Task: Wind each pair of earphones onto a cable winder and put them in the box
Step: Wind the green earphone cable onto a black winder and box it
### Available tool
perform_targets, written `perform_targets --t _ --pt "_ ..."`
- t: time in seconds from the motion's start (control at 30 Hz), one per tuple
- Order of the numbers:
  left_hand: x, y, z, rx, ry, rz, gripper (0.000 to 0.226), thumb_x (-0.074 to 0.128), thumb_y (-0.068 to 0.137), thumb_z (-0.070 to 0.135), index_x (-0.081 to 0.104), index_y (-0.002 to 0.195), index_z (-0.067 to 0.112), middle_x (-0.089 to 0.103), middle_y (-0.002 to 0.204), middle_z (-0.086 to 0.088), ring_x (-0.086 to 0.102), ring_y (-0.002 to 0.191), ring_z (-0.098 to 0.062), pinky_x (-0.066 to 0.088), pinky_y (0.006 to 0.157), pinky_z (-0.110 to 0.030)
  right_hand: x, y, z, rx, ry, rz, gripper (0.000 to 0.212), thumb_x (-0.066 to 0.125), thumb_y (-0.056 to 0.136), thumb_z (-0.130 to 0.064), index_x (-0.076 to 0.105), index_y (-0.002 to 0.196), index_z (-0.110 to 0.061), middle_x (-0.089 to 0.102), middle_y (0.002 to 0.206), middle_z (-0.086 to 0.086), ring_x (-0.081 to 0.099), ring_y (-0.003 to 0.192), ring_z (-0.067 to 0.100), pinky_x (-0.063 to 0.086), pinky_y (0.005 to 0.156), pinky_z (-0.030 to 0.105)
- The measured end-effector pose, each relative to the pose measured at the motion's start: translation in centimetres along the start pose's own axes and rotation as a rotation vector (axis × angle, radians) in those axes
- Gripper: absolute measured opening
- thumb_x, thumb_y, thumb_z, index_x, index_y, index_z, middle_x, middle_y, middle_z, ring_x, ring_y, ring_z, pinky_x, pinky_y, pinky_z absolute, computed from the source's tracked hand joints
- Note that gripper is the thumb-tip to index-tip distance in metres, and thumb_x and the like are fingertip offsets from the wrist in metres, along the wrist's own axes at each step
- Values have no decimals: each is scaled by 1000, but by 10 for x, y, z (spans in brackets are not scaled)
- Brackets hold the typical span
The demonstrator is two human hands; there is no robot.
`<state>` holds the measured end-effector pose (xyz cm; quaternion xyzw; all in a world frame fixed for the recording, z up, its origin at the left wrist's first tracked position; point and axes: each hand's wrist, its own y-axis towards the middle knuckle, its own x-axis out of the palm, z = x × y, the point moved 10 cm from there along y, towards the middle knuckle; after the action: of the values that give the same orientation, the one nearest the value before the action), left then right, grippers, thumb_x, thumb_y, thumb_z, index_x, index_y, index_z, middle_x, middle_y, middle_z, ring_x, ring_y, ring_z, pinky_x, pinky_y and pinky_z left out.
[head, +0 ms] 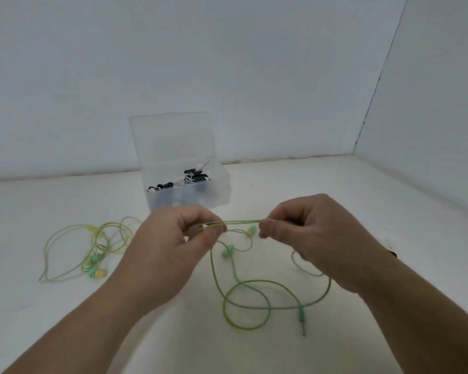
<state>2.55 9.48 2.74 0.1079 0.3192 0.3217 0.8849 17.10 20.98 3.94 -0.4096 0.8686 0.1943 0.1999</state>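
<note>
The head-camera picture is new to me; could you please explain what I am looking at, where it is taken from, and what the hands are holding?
There is no machine here: a person wears one wide-angle camera on the head, looking forward and down, so both bare arms reach in from below. The left hand and the right hand each pinch the green earphone cable, a short stretch taut between them. The rest lies looped on the pale table, with its earbuds and plug. A second, yellower pair of earphones lies loose to the left. Behind the hands stands a clear plastic box with its lid up; inside are black-and-white earphones, seemingly wound. A small pale piece shows in the left hand's pinch; I cannot tell what it is.
</note>
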Motion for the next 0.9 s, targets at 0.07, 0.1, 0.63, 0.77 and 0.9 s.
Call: perform_targets --t 0.07,0.1,0.63,0.77,0.9 --pt "-28 2 -10 -56 -14 221 15 73 87 21 70 82 34 60 66 -18 44 49 -14 36 49 -23 -42 4 15 42 -178 228 14 81 78 -14 72 68 -18 48 47 -7 35 38 5 30 43 16" --pt "-38 3 -15 -86 -29 277 13 72 88 19 70 80 30 59 68 -22 40 48 -13 33 46 -23 -62 4 26 93 -313 322 19 81 75 -8 70 67 -21 51 48 -8 40 38 5 33 43 18" --pt "-3 4 -26 -73 -106 -141 23 79 75 43 71 75 22 36 55 3 34 52 -12 31 52 -25 -96 2 115 622 -777 172 7 69 77 -6 74 73 -10 71 73 6 68 73 23 58 69 33" --pt "8 0 -22 -107 -140 -233 62 49 76 74 72 68 16 46 49 -3 47 48 -18 37 54 -28 -76 10 77 334 -378 292 12 72 83 -7 73 73 -12 67 62 2 61 49 10 44 47 20" --pt "10 2 -30 -161 -93 -184 55 40 92 57 71 69 17 68 57 -3 65 64 -29 53 63 -30 -29 15 41 132 295 203 14 65 90 -3 70 78 -6 57 59 8 29 37 9 24 36 18"
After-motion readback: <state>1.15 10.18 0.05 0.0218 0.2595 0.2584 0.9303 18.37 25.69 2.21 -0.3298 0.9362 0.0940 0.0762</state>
